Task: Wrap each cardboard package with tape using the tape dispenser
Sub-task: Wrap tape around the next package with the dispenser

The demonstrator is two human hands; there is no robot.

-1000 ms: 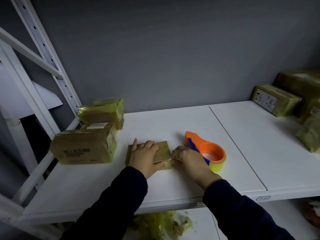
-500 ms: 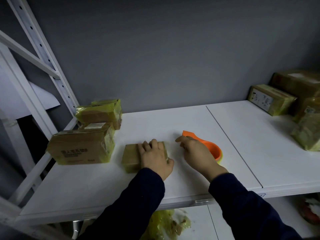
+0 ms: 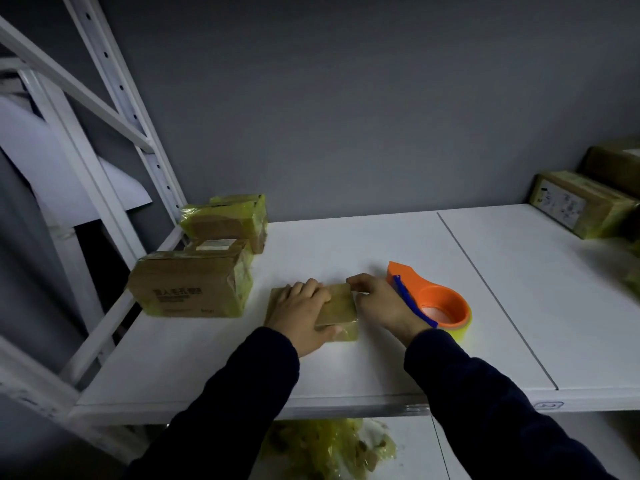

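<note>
A small flat cardboard package [image 3: 341,304] lies on the white shelf [image 3: 363,368], with yellowish tape on its right end. My left hand [image 3: 299,315] rests flat on its top, with the thumb at the front side. My right hand [image 3: 379,303] is at the package's right edge, where its curled fingers and thumb pinch the far right corner. The orange tape dispenser [image 3: 441,301], with a blue blade guard and a yellow roll, lies on the shelf just right of my right hand, and neither hand holds it.
Two larger boxes stand at the shelf's left: a brown one [image 3: 190,284] and behind it a yellow-taped one [image 3: 227,220]. More boxes [image 3: 581,207] sit at the far right. A white rack upright [image 3: 114,98] rises on the left. Crumpled yellow tape [image 3: 329,445] lies on the lower shelf.
My right hand has left the tape dispenser and come back to the package's right edge. My left hand has stayed on top of the package.
</note>
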